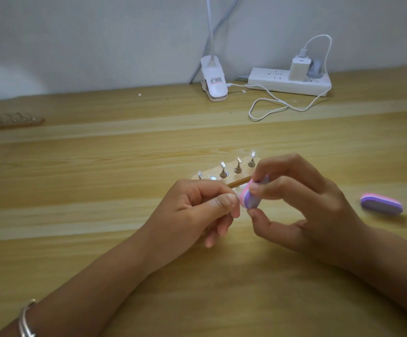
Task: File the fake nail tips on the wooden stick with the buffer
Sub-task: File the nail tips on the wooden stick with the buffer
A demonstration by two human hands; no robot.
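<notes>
A wooden stick (212,175) lies on the table just beyond my hands, with several clear nail tips (223,166) standing on small metal stands along it. My left hand (197,210) pinches something small between thumb and forefinger; the item itself is hidden by the fingers. My right hand (302,203) grips a pink and purple buffer (251,199) between thumb and fingers, its end held against the left fingertips.
A second pink and purple buffer (381,203) lies to the right. Another wooden stick with nail tips (15,120) sits far left. At the back stand a white clip lamp base (214,81), a power strip (288,81) with a charger, and a looped white cable (270,109).
</notes>
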